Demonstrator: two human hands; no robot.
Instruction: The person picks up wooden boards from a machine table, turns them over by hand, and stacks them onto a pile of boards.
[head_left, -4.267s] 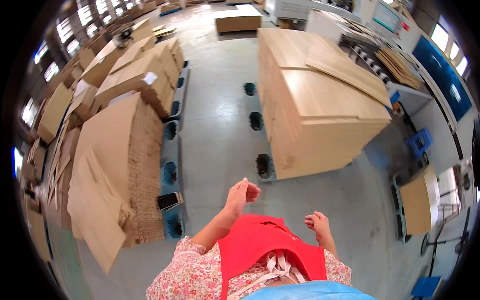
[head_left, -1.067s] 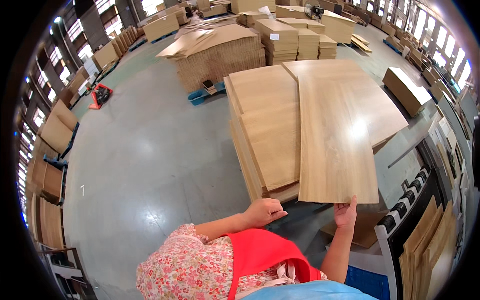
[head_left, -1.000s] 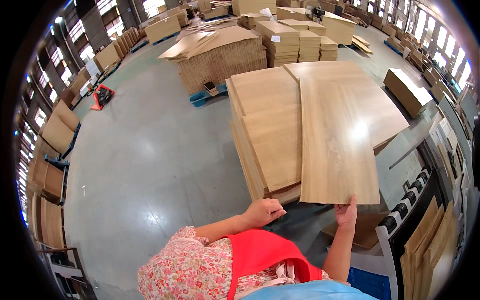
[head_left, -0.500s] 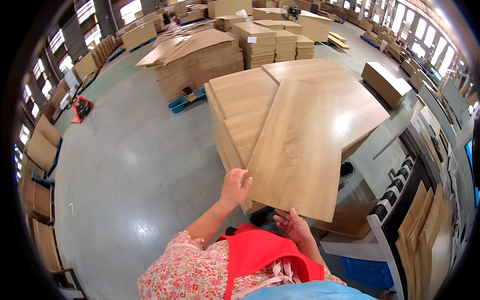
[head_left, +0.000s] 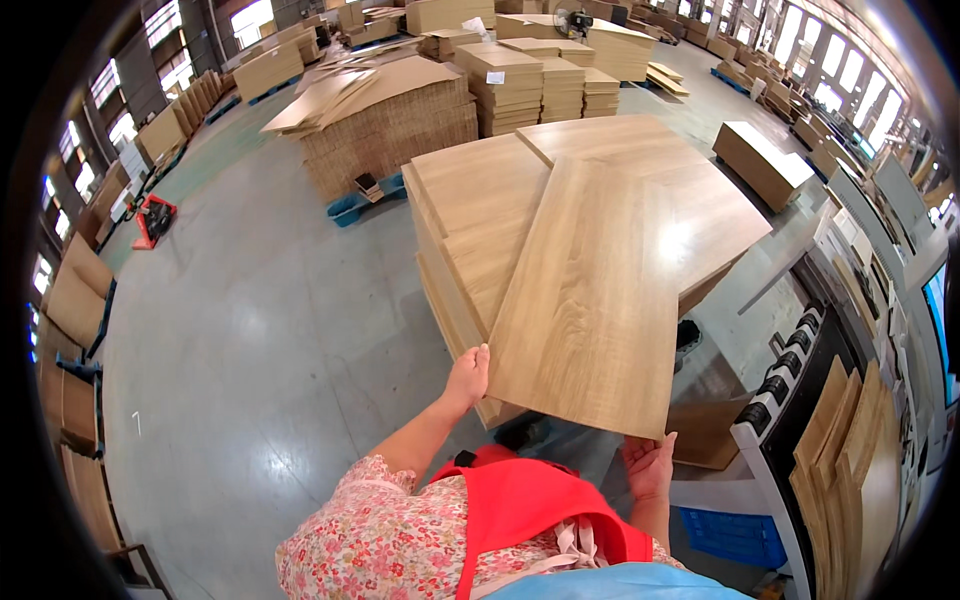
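Observation:
A long wood-grain board (head_left: 585,310) lies aslant on top of a stack of similar boards (head_left: 480,205), its near end sticking out toward me. My left hand (head_left: 467,379) is closed on the board's left edge near the close corner, thumb up along the side. At the near right corner, my right hand (head_left: 648,466) grips the board from below, palm up. Its fingertips are partly hidden under the board, and the thumb shows beside the corner.
A white and black roller frame (head_left: 785,385) stands close on my right, with several upright boards (head_left: 845,460) beside it. A blue crate (head_left: 735,538) sits below. Farther off are a brown panel stack (head_left: 390,130) and a red pallet jack (head_left: 153,221).
My right hand has slid right along the near edge to the board's corner. My left hand, looser before, has closed on the left edge. The view has shifted slightly.

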